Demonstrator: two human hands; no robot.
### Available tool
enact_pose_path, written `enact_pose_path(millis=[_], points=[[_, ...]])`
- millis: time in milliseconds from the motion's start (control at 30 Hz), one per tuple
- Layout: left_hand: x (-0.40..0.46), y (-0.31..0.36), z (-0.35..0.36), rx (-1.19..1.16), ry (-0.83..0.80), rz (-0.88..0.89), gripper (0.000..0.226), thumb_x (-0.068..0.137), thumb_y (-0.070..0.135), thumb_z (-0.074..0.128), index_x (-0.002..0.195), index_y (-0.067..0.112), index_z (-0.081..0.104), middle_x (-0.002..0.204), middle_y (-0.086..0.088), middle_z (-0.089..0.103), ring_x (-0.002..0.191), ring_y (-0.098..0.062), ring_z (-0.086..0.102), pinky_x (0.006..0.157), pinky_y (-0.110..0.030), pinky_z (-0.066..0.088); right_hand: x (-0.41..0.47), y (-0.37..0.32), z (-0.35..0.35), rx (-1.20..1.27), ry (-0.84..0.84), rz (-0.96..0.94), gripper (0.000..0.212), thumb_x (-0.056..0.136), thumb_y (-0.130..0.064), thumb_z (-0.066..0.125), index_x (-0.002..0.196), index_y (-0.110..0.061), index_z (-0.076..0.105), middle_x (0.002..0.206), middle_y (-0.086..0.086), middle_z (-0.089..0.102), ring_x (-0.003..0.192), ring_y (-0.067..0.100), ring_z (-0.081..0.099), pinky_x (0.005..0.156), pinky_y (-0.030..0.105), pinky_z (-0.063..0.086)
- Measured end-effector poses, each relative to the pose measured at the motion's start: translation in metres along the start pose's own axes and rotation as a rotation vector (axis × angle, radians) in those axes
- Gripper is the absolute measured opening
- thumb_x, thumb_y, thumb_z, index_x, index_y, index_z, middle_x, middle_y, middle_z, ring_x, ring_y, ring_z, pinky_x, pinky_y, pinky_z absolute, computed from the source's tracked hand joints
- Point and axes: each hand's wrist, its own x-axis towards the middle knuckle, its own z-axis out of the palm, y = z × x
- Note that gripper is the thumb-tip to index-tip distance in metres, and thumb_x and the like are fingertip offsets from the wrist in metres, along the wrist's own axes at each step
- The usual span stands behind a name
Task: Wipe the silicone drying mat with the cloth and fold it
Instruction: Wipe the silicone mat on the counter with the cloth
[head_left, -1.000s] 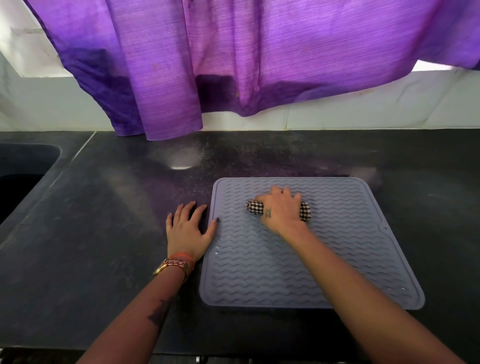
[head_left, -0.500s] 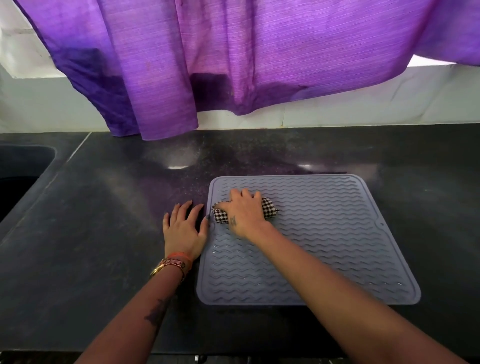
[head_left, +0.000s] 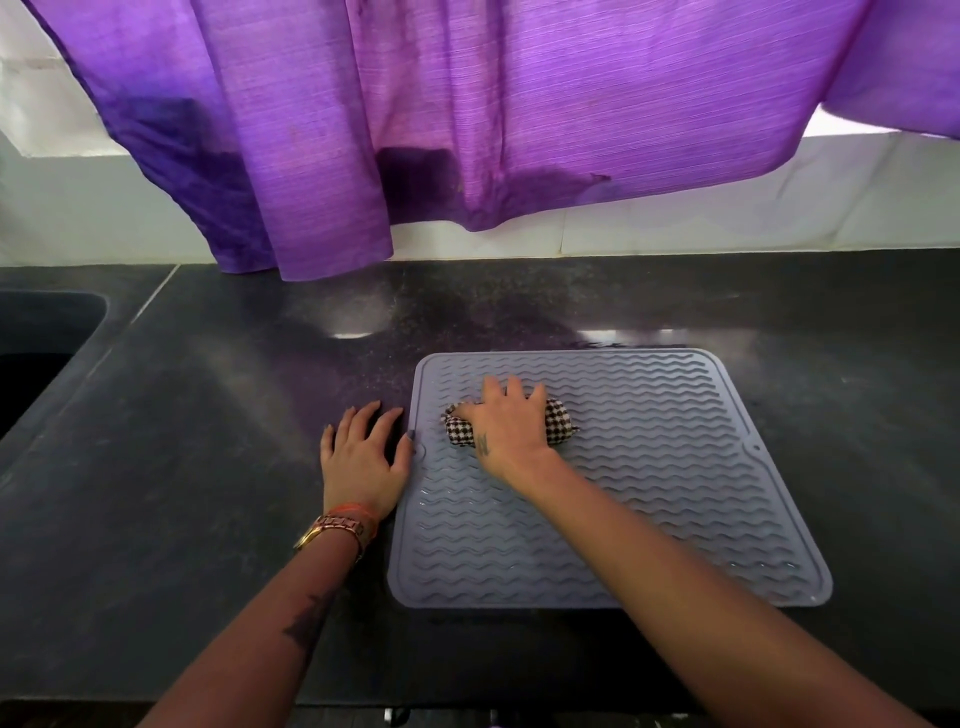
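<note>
The silicone drying mat (head_left: 649, 483) lies flat on the dark countertop (head_left: 182, 467). On its far-left part, the right hand (head_left: 506, 423) presses the bunched checkered cloth (head_left: 460, 434), fingers curled over it. The left hand (head_left: 363, 454), fingers spread flat, braces the mat's left edge; firm overlapping strokes along the ridges suit best.

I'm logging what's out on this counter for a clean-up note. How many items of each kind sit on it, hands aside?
Silicone drying mat: 1
Checked cloth, bunched under the right hand: 1
Total: 2
The left hand lies flat on the counter at the mat's left edge.
</note>
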Motion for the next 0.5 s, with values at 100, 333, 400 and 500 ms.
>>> enact_pose_path(millis=[100, 333, 400, 500], points=[[-0.001, 0.000, -0.001, 0.002, -0.005, 0.001, 0.060, 0.083, 0.052, 0.026, 0.134, 0.029, 0.048, 0.147, 0.000, 0.039, 0.141, -0.023, 0.024, 0.117, -0.044, 0.010, -0.003, 0.008, 0.001, -0.001, -0.012, 0.020, 0.049, 0.084, -0.024, 0.062, 0.129, -0.037, 0.049, 0.133, 0.010, 0.040, 0.124, 0.033, 0.035, 0.101, 0.054, 0.026], [-0.001, 0.002, -0.002, 0.006, -0.009, 0.000, 0.061, 0.083, 0.052, 0.026, 0.135, 0.028, 0.048, 0.148, -0.001, 0.038, 0.141, -0.024, 0.024, 0.117, -0.045, 0.010, -0.007, 0.039, 0.000, 0.098, -0.004, 0.093, 0.049, 0.086, -0.023, 0.061, 0.130, -0.041, 0.049, 0.130, 0.009, 0.046, 0.121, 0.032, 0.040, 0.100, 0.052, 0.028], [-0.001, 0.002, -0.002, 0.009, -0.012, -0.002, 0.061, 0.083, 0.052, 0.025, 0.135, 0.029, 0.048, 0.148, -0.001, 0.038, 0.141, -0.024, 0.023, 0.117, -0.045, 0.009, -0.008, 0.043, 0.002, 0.115, 0.013, 0.110, 0.049, 0.086, -0.023, 0.061, 0.129, -0.041, 0.050, 0.130, 0.008, 0.047, 0.121, 0.031, 0.040, 0.100, 0.052, 0.028], [-0.001, 0.002, -0.002, 0.007, -0.011, -0.002, 0.061, 0.083, 0.052, 0.025, 0.135, 0.028, 0.048, 0.148, -0.001, 0.038, 0.141, -0.024, 0.023, 0.117, -0.045, 0.009, -0.008, 0.043, 0.003, 0.116, 0.035, 0.137, 0.048, 0.084, -0.023, 0.062, 0.128, -0.041, 0.051, 0.129, 0.008, 0.048, 0.121, 0.030, 0.041, 0.100, 0.051, 0.028]])
